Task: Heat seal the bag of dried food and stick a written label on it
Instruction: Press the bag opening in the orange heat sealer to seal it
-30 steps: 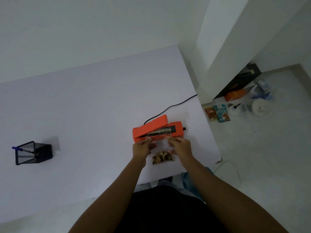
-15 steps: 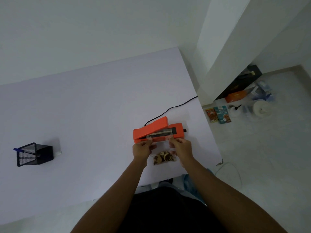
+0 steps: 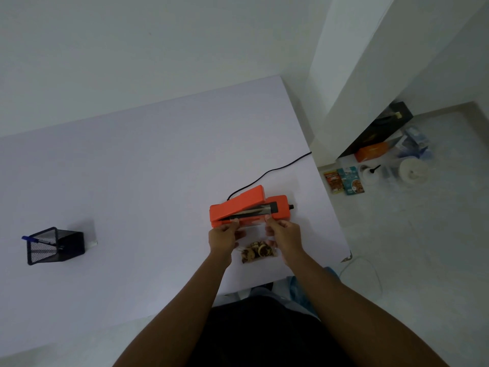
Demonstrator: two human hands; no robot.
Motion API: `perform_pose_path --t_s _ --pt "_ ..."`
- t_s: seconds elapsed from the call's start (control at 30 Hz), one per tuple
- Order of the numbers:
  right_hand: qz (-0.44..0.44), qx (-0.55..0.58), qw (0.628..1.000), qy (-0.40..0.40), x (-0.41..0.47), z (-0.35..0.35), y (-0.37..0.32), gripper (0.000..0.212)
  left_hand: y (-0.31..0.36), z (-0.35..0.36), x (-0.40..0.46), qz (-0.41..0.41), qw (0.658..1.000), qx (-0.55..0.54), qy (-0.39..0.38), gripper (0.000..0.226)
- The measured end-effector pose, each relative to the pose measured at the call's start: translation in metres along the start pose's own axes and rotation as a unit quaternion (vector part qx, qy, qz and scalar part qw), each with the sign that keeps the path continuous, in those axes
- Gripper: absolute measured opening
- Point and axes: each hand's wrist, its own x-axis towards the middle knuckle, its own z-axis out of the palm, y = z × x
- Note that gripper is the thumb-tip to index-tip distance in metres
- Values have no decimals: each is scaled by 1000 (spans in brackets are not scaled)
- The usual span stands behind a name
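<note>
An orange heat sealer (image 3: 248, 207) sits on the white table (image 3: 132, 181) with its lid raised and its dark sealing strip showing. A clear bag of dried food (image 3: 258, 251) lies in front of it, its open top edge laid onto the sealer's strip. My left hand (image 3: 223, 237) pinches the bag's top left corner. My right hand (image 3: 284, 234) pinches the top right corner. The dried slices are bunched at the bag's near end between my wrists.
The sealer's black cord (image 3: 275, 168) runs to the table's right edge. A black mesh pen holder (image 3: 54, 245) with a blue pen stands at the far left. Packets, boxes and a white roll (image 3: 411, 170) lie on the floor to the right.
Both hands have kept their hold on the bag's top corners at the sealer's strip. The view has shifted slightly; nothing else has moved.
</note>
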Motion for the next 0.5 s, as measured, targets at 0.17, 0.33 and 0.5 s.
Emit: perform_pose_path --t_s 0.17,0.33,0.5 --pt "2 0 1000 4 -1 1 -2 27 -2 1 2 -4 1000 3 15 9" --pt "4 -7 1000 5 -2 1 -3 30 -1 3 3 -2 1000 13 22 7" --pt "2 -4 1000 2 -1 0 -2 30 -3 2 4 0 999 23 32 8"
